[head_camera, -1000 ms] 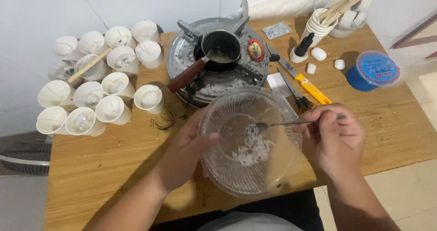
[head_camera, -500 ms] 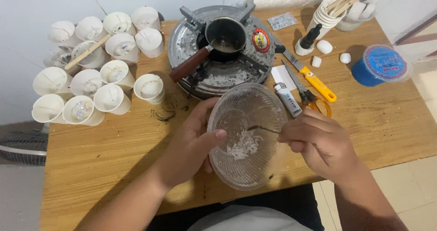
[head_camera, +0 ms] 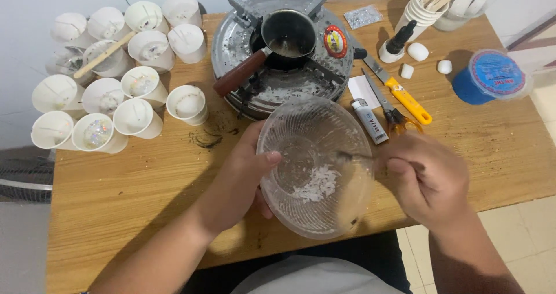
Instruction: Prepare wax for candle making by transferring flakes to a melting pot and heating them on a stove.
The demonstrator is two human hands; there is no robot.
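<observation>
The left hand grips the rim of the clear ribbed plastic bowl, tilted above the wooden surface. The right hand, closed around a thin metal spoon, scrapes white wax flakes loose; gathering them calls for short, controlled strokes.

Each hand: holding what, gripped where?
Left hand grips the clear bowl by its left rim. Right hand pinches the spoon by its handle end.

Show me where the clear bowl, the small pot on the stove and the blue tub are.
clear bowl (head_camera: 324,213): head view, on its ribbed near wall.
small pot (head_camera: 288,30): head view, on its dark inside.
blue tub (head_camera: 491,74): head view, on its lid.
</observation>
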